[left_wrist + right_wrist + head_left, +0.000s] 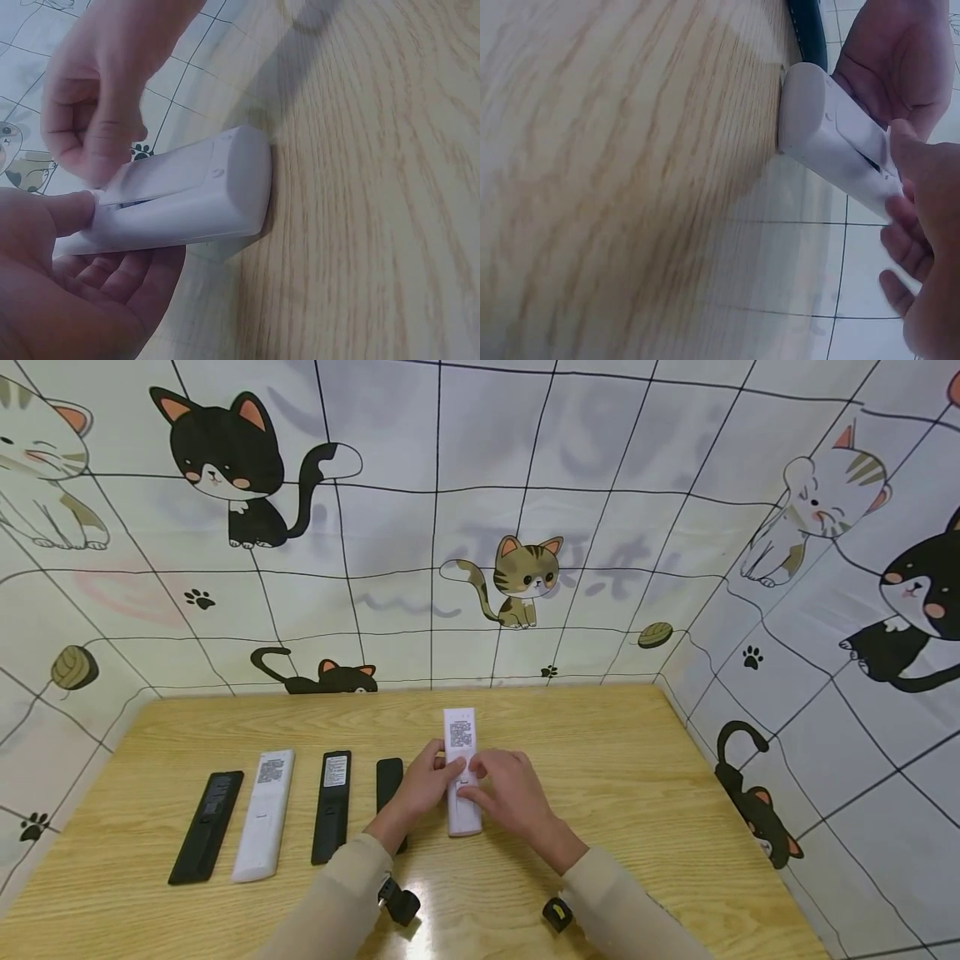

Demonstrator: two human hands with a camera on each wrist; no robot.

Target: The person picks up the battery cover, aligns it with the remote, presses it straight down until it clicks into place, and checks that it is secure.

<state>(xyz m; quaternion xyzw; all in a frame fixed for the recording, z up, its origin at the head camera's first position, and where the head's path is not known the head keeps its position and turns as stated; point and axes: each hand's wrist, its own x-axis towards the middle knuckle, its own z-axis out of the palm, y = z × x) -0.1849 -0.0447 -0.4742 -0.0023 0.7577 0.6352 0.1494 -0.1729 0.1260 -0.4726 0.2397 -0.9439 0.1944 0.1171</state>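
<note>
A white remote control (463,818) lies back side up, its near end down at the table and a label at its far end. My left hand (424,785) grips it from the left, thumb on top and fingers curled underneath. The battery cover (169,171) stands slightly raised at one edge, with a dark gap below it. My right hand (513,793) is at that raised edge, its thumb (907,142) against the cover and its other fingers curled beside the remote. Partly behind my left hand lies a short black remote (388,777).
To the left, a black remote with a white label (330,818), a white remote (262,827) and another black remote (204,835) lie in a row on the wooden table (600,752). A cat-print cloth (390,527) stands behind the table and along its sides.
</note>
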